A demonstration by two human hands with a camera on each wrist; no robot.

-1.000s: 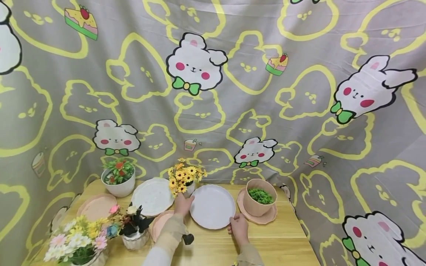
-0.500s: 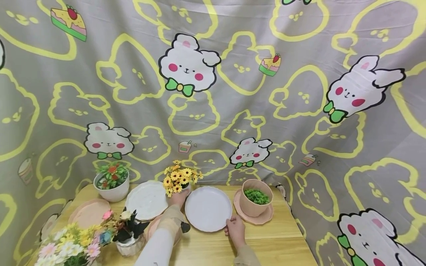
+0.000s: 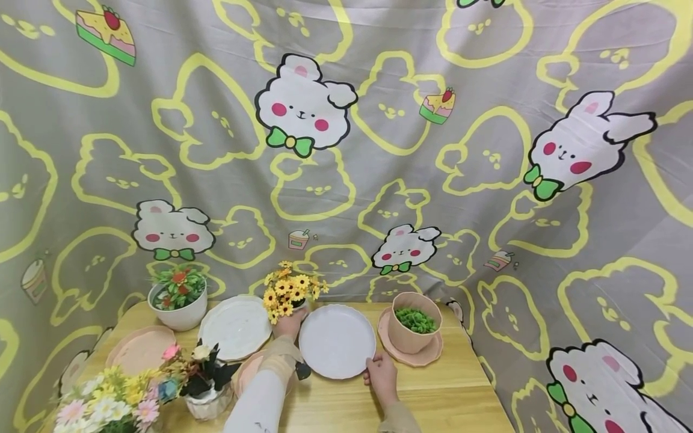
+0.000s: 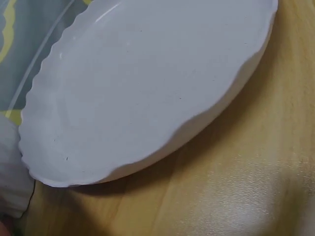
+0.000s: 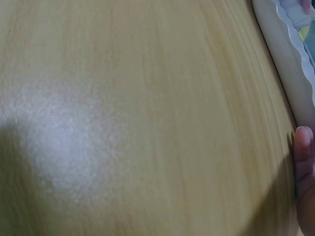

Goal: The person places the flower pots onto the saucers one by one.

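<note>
Yellow artificial flowers (image 3: 289, 288) stand in a small white pot (image 4: 12, 167) at the back of the table. My left hand (image 3: 289, 325) holds this pot from the front, and its fingers are mostly hidden. Just right of it lies a round white plate (image 3: 337, 341) with a scalloped rim, filling most of the left wrist view. My right hand (image 3: 381, 376) pinches the plate's near right rim, fingers curled; in the right wrist view its thumb (image 5: 303, 147) lies against the plate's side (image 5: 285, 59).
On the right, a pink pot (image 3: 414, 331) with green plants stands on a pink saucer (image 3: 433, 356). To the left are a red-flowered potted plant (image 3: 178, 297), a white plate (image 3: 235, 328), pink plates (image 3: 142, 349), a dark-leaved potted flower (image 3: 208, 385) and a daisy bouquet (image 3: 108, 409).
My left hand has slid a little farther in along the flower pot, its thumb now closer against it. The right hand stays at the plate's rim. The head view has shifted slightly.
</note>
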